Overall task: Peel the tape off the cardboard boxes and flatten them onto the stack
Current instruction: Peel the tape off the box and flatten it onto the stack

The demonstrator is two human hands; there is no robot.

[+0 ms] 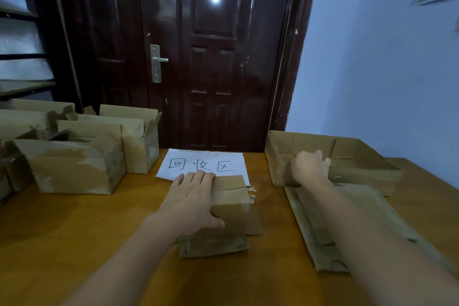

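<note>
A small stack of flattened cardboard (231, 208) lies on the wooden table in front of a white paper sign (206, 163). My left hand (192, 200) lies on its left side, fingers over the top and thumb along the near edge. On the right stands a wide, shallow open cardboard box (347, 156). My right hand (309, 165) grips the near left wall of that box, fingers curled over the rim. A larger flattened cardboard sheet (367, 206) lies under my right forearm.
Several open, tape-marked cardboard boxes (74, 164) crowd the table's left side. A dark wooden door (211, 57) stands behind the table, a blue wall to the right, shelving at far left. Bare wood table (99, 243) shows in the near left.
</note>
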